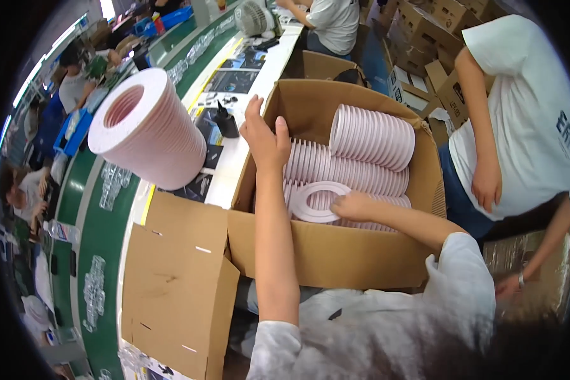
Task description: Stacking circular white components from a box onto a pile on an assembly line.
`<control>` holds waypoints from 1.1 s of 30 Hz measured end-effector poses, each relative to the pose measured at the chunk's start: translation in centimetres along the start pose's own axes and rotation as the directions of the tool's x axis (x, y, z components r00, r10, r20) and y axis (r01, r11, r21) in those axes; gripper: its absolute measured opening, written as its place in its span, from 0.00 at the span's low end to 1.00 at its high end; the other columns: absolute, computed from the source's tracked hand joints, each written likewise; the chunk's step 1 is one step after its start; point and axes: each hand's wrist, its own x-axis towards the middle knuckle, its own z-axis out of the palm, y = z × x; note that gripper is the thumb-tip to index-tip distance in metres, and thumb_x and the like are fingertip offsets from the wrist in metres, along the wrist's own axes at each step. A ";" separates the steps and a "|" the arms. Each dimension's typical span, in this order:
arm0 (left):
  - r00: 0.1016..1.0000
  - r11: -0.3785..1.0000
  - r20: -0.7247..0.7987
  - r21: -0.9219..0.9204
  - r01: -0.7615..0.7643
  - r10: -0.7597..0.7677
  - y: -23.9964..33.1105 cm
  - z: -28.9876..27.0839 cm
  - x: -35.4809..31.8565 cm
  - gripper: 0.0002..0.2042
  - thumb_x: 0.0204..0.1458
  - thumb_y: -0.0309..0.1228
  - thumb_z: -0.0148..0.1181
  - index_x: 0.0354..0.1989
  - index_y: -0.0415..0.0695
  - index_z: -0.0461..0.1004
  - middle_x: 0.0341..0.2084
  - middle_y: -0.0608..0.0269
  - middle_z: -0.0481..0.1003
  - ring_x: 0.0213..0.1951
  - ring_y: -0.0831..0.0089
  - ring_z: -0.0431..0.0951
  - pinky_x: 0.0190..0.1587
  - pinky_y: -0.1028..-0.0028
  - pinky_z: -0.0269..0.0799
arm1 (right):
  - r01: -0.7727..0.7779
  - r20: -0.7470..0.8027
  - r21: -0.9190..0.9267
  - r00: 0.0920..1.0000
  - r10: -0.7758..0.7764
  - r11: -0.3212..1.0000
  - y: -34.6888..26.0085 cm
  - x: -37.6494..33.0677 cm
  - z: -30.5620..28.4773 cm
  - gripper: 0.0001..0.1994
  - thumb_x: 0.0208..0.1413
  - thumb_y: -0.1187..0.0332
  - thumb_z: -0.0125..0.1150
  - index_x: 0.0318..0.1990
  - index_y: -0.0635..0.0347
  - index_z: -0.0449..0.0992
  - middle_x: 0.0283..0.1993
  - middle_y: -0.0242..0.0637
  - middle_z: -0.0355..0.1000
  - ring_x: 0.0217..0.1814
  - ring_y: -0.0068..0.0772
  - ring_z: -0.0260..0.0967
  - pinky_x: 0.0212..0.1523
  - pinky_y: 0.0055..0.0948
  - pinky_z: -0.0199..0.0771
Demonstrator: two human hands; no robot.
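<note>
In front of me an open cardboard box (335,256) holds rows of pale pink flat rings (372,138) packed on edge. My right hand (354,208) pinches the near edge of a single pale pink ring (302,211), which lies tilted over the lower rows. My left hand (266,139) is raised at the box's left wall, thumb and fingers apart, with nothing held. Whether its palm touches the cardboard I cannot tell. Left of that hand, a tall stack of the same rings (177,142) stands on the bench.
A black bottle (225,121) with a pointed tip stands by the stack. An open box flap (171,278) reaches left beside a green conveyor (101,221) carrying clear plastic bags. A person in a white T-shirt (519,114) is close on the right, with stacked cartons (424,31) behind.
</note>
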 end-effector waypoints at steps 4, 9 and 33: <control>0.999 0.998 -0.016 0.043 0.049 -0.049 0.3 0.3 0.1 0.25 0.52 0.30 0.51 0.59 0.35 0.61 0.56 0.44 0.66 0.57 0.48 0.65 0.60 0.58 0.53 | -0.186 -0.571 0.307 0.749 0.337 0.933 1.7 -0.9 -1.1 0.07 0.46 0.74 0.54 0.34 0.59 0.76 0.27 0.44 0.74 0.30 0.50 0.75 0.30 0.42 0.76; 0.990 0.995 0.103 0.036 0.090 -0.093 0.3 -0.1 -0.9 0.23 0.52 0.29 0.52 0.57 0.35 0.63 0.55 0.42 0.67 0.54 0.46 0.66 0.59 0.55 0.56 | -0.161 -0.174 0.281 0.961 0.215 0.946 1.9 -2.3 -0.8 0.13 0.45 0.77 0.56 0.39 0.55 0.78 0.30 0.42 0.76 0.31 0.48 0.75 0.32 0.44 0.76; 0.797 0.944 0.529 0.294 0.150 -0.291 1.9 2.0 -0.7 0.30 0.42 0.42 0.67 0.53 0.43 0.66 0.26 0.46 0.78 0.32 0.50 0.80 0.37 0.58 0.75 | 0.092 -0.190 0.980 0.701 0.687 0.177 6.4 -0.7 -10.4 0.16 0.48 0.72 0.66 0.44 0.69 0.74 0.36 0.45 0.79 0.37 0.34 0.78 0.43 0.31 0.78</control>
